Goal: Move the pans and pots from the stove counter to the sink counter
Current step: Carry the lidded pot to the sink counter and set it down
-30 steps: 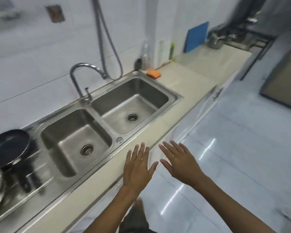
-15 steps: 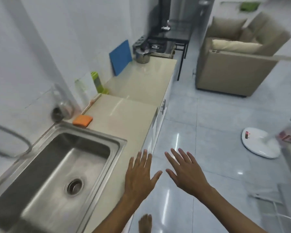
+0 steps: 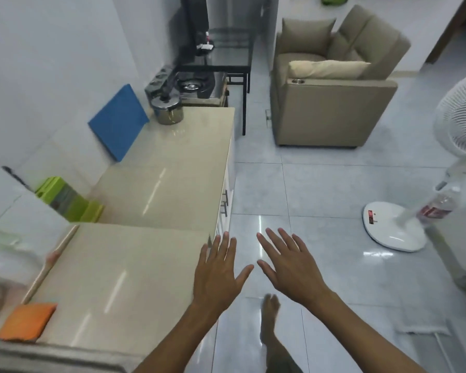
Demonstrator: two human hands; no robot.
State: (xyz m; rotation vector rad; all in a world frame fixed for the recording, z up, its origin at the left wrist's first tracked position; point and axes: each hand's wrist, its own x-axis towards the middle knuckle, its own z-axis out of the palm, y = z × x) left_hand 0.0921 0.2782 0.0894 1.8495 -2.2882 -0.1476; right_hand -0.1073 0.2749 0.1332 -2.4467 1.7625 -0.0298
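A lidded steel pot (image 3: 167, 109) with a black handle stands at the far end of the beige counter (image 3: 156, 189), next to the gas stove (image 3: 193, 84). My left hand (image 3: 217, 273) hovers over the counter's front edge, fingers spread and empty. My right hand (image 3: 291, 265) is held out over the floor beside it, also spread and empty. The sink's steel rim (image 3: 51, 359) shows only at the bottom left corner.
A blue cutting board (image 3: 119, 122) leans on the wall. A green box (image 3: 65, 199) and an orange sponge (image 3: 24, 321) sit by the wall. A beige armchair (image 3: 334, 87) and a white standing fan (image 3: 398, 224) stand on the tiled floor. My bare foot (image 3: 271, 316) is below my hands.
The view has swung right and forward along the counter: the sinks and black pan have left the frame, and the steel pot and stove are nearer. Both hands stay spread and empty.
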